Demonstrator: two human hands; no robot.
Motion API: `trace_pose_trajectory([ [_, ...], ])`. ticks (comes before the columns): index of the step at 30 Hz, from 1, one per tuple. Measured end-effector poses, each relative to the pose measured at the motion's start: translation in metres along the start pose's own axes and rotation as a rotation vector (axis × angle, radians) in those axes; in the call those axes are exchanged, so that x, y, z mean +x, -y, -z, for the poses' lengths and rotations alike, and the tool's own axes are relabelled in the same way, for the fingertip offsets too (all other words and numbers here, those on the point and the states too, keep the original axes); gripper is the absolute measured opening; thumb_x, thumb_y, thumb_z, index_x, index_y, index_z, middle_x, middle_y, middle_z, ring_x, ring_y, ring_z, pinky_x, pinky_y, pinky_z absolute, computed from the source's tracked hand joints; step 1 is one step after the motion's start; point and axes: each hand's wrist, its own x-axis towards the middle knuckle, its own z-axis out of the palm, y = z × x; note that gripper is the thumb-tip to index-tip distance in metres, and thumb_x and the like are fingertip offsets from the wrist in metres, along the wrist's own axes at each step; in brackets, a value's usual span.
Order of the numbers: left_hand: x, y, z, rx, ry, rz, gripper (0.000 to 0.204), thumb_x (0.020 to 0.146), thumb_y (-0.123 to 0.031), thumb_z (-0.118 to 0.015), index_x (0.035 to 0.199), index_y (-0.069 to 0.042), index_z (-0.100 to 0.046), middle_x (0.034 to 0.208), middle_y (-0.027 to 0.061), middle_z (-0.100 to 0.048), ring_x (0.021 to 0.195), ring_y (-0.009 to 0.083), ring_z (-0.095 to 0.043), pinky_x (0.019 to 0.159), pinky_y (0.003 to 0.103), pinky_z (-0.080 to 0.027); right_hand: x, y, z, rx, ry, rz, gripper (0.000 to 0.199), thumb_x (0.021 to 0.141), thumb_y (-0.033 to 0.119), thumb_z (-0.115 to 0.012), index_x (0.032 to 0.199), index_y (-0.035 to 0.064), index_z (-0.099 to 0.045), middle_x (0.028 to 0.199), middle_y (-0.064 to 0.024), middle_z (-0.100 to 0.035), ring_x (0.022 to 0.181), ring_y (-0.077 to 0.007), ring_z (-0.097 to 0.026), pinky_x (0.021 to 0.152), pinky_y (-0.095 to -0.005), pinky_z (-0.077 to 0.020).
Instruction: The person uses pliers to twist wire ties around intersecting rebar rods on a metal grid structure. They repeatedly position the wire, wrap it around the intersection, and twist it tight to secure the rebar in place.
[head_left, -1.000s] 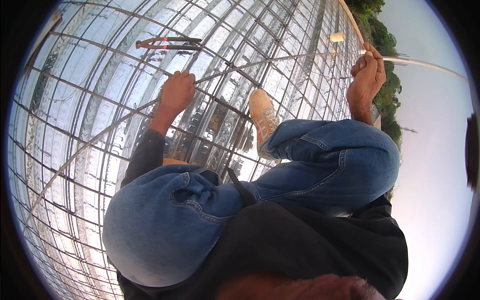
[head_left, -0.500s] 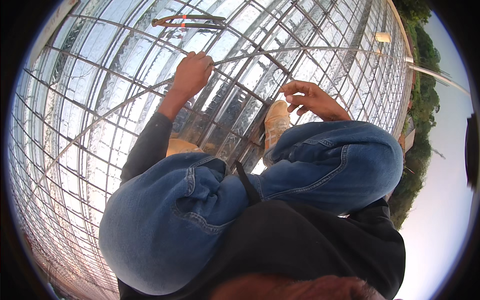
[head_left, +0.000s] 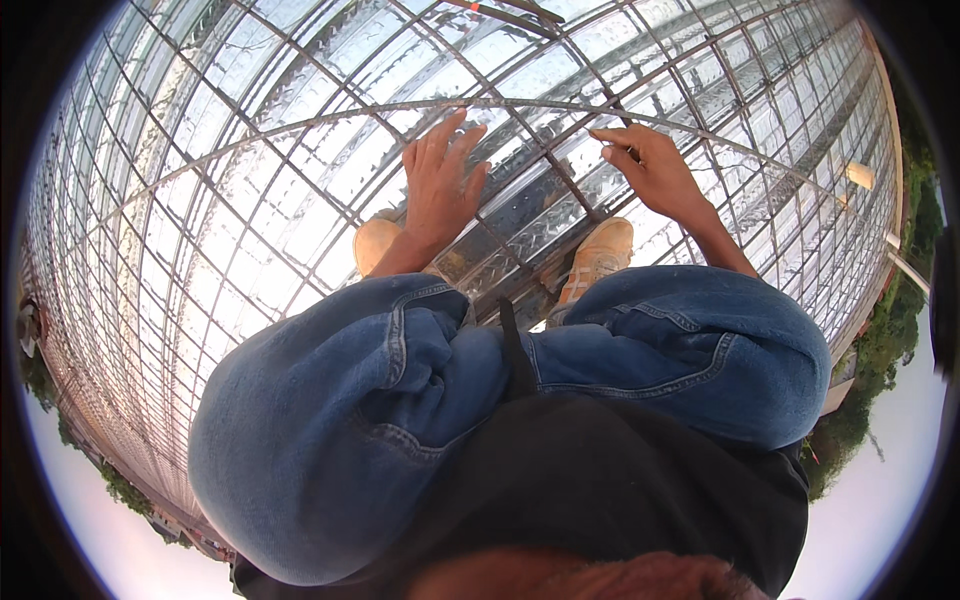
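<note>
Fingers spread, my left hand (head_left: 440,185) is open above the steel bar mesh (head_left: 300,130), its fingertips close to a long bar (head_left: 350,115) that crosses in front of me. I cannot tell whether they touch it. My right hand (head_left: 660,178) is just right of it, near a bar crossing, index finger stretched out and thumb apart below it. Nothing shows in either hand. Pincers with dark handles and red-orange marks (head_left: 510,15) lie on the mesh at the far edge, partly cut off.
Shiny ribbed metal sheeting (head_left: 340,75) lies under the mesh. I squat with tan shoes (head_left: 600,250) on the bars, my jeans-clad knees (head_left: 310,430) below my hands. A small yellowish block (head_left: 859,175) sits near the right edge, with trees (head_left: 870,390) beyond.
My left hand has gone from a closed grip near the long bar to spread fingers. My right hand has moved forward. The view has shifted, putting the pincers nearer the top edge.
</note>
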Motion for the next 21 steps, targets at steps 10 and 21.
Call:
trace_pose_trajectory([
  [10,0.0,0.015,-0.042,-0.599,0.261,0.65,0.041,0.102,-0.026,-0.069,0.131,0.002,-0.069,0.105,0.0126,-0.077,0.09,0.0175,-0.073,0.079,0.035,-0.057,0.067,0.042,0.088,-0.43,0.032,0.398,0.025,0.108,0.018,-0.054,0.12,0.0038,-0.071,0.098,-0.0141,-0.068,0.095,-0.0299,-0.067,0.087,-0.0445,-0.0529],
  [21,0.004,0.016,-0.041,-0.659,0.154,0.712,0.038,0.1,-0.018,-0.071,0.128,0.007,-0.067,0.098,0.0168,-0.078,0.077,0.0193,-0.078,0.07,0.033,-0.058,0.172,-0.028,0.017,-0.148,0.191,0.2,0.029,0.11,0.026,-0.055,0.118,0.0037,-0.071,0.105,-0.0092,-0.071,0.1,-0.0224,-0.065,0.092,-0.0375,-0.0505],
])
